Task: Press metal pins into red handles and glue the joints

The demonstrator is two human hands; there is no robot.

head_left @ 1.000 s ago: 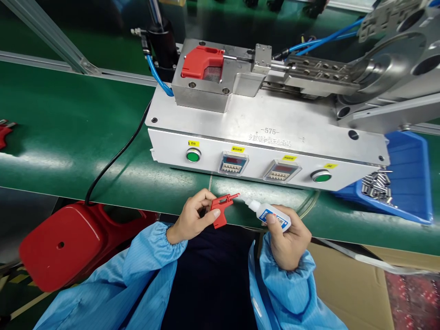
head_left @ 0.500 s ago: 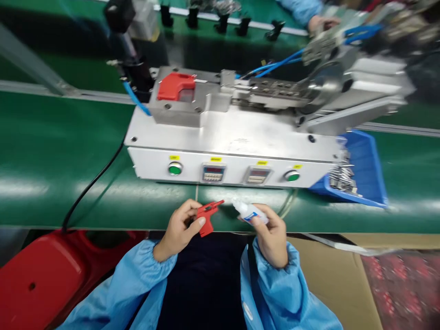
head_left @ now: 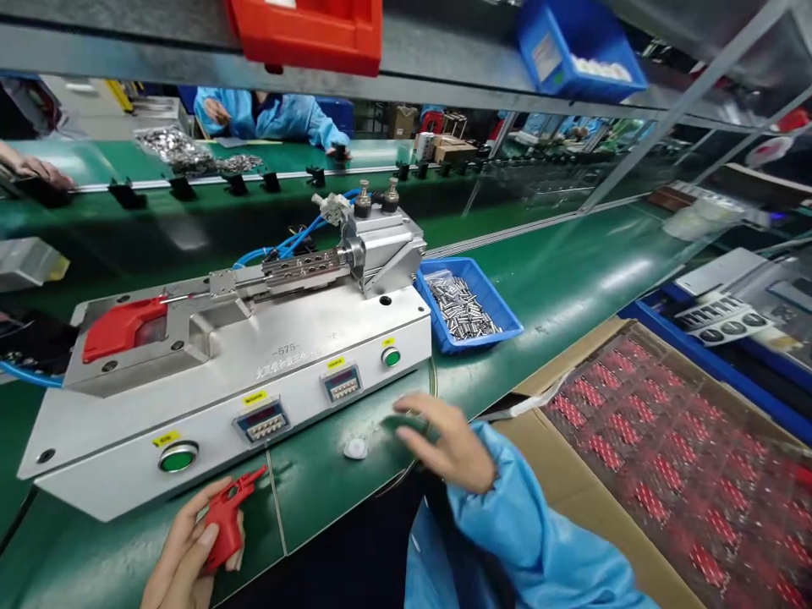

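Note:
My left hand is wrapped round a red plastic gun-shaped part, whose thin end points up and to the right. My right hand hovers over the green table, thumb and fingers apart, with nothing in it; its fingers are a little blurred. Left of those fingers, the small white bottle stands on the table, seen from above. Behind both hands is a metal bench machine with green buttons and small displays. Another red part lies in its fixture, with a thin metal rod at its tip.
A blue bin of metal pins stands right of the machine. At the right, an open carton holds a clear tray of red parts. Overhead runs a shelf with a red bin and a blue bin. Co-workers sit across the line.
My right hand has let go of the white bottle, now on the table, and moved right. My left hand still holds the red part. The view has swung up and right.

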